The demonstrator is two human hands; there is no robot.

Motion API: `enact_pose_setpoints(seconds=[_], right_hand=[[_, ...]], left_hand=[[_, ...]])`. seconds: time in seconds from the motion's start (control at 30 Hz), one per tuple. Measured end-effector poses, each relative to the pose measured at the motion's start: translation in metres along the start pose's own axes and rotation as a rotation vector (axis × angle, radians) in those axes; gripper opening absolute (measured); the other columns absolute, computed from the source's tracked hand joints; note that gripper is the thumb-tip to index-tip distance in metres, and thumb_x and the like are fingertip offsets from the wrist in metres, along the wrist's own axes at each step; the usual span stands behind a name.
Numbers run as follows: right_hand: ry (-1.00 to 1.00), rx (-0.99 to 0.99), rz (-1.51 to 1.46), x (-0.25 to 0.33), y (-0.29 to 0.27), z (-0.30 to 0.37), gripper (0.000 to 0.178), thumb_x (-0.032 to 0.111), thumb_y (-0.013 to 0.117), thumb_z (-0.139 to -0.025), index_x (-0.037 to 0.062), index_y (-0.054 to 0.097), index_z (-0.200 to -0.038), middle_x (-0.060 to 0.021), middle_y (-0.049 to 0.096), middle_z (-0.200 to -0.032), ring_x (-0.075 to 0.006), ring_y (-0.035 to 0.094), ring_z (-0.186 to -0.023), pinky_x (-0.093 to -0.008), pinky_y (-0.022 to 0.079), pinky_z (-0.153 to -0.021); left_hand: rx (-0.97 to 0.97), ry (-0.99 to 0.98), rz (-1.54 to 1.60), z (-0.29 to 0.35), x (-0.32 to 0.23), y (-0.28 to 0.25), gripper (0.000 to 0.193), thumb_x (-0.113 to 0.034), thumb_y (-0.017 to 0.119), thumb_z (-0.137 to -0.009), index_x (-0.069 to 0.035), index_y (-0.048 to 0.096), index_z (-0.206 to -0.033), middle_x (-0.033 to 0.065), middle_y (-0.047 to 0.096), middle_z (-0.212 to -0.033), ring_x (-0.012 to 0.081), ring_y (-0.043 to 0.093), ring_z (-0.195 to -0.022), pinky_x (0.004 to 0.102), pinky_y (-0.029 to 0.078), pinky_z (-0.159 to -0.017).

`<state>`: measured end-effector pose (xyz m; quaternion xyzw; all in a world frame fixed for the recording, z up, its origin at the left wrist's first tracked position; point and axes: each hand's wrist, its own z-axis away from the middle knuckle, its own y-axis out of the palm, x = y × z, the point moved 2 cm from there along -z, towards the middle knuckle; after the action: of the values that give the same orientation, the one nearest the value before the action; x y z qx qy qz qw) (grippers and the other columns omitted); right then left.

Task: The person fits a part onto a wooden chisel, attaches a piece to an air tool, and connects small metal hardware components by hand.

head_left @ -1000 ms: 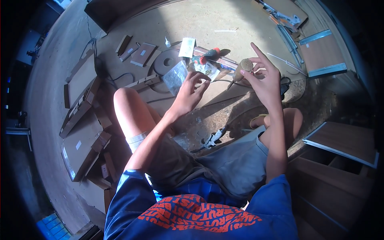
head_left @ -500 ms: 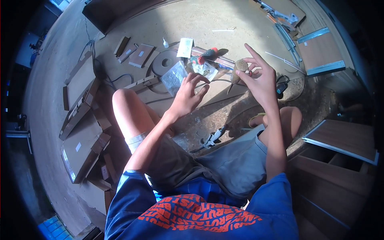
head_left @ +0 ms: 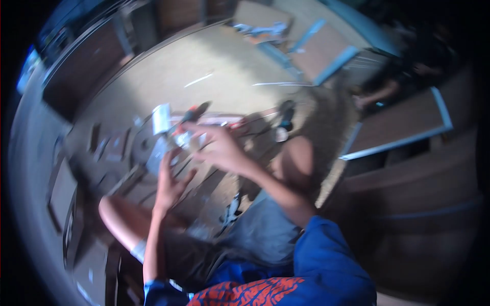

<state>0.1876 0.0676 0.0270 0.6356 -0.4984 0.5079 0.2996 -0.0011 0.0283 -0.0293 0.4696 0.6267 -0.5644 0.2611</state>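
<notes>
Just ahead of the bent knees (head_left: 297, 159), motion blur is smearing both hands and most small items. Dark fisheye rim is swallowing the corners; the lower edge is cutting off the blue shirt (head_left: 326, 255). At upper right, a second person's bare limb (head_left: 378, 96) is showing, the rest sinking into shadow. Left forearm (head_left: 153, 245) is rising nearly upright from below; left hand (head_left: 171, 184) is pointing its fingers up with the thumb standing apart, so reading as open, nothing visible between. Right forearm (head_left: 280, 193) is slanting up and leftward; right hand (head_left: 223, 151) is reaching across, higher than the left one, index finger stretching left, other fingers curling. Small tan shape (head_left: 194, 146) is showing at the right fingertips, above and to the right of the left fingers; too blurred to identify, and cannot tell whether the right hand is gripping it. Red-and-dark tool (head_left: 194, 112) is lying just beyond the right index finger, white paper (head_left: 162, 118) sitting left of it. Clear plastic bag (head_left: 156, 159) is showing partly behind the left fingers. White-and-dark tool (head_left: 232, 210) is lying nearer the lap, outline soft. Farther right, brown panel with pale-blue edges (head_left: 400, 125) is lying well apart from both hands.
</notes>
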Motion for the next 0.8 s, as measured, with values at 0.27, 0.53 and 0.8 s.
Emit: enact_pose_setpoints(seconds=[0.27, 0.53, 0.8], right_hand=[[-0.13, 0.111, 0.408, 0.047, 0.003, 0.012, 0.071, 0.006, 0.074, -0.071, 0.0235, 0.052, -0.136, -0.0115, 0.064, -0.1, -0.0181, 0.06, -0.091, -0.0311, 0.05, -0.081], [-0.302, 0.011, 0.298, 0.062, 0.007, 0.007, 0.06, 0.008, 0.075, -0.072, 0.0132, 0.058, -0.13, -0.0115, 0.065, -0.105, -0.019, 0.062, -0.096, -0.0323, 0.048, -0.086], [-0.204, -0.017, 0.267, 0.067, -0.005, 0.009, 0.05, 0.005, 0.075, -0.072, 0.0092, 0.064, -0.12, -0.0026, 0.067, -0.099, -0.009, 0.056, -0.083, -0.0246, 0.047, -0.077]], left_hand=[[0.124, -0.042, 0.214, 0.002, -0.027, 0.006, 0.055, -0.007, 0.074, -0.077, -0.001, 0.05, -0.126, 0.0098, 0.063, -0.111, 0.0198, 0.058, -0.102, 0.0358, 0.044, -0.091], [0.104, -0.097, 0.348, 0.008, -0.002, -0.001, 0.039, -0.009, 0.071, -0.081, 0.002, 0.058, -0.116, 0.0109, 0.067, -0.104, 0.0196, 0.062, -0.095, 0.0354, 0.047, -0.086], [0.218, -0.104, 0.24, -0.004, -0.017, -0.002, 0.027, -0.013, 0.073, -0.082, 0.002, 0.064, -0.104, 0.011, 0.069, -0.097, 0.0152, 0.062, -0.092, 0.0321, 0.048, -0.084]])
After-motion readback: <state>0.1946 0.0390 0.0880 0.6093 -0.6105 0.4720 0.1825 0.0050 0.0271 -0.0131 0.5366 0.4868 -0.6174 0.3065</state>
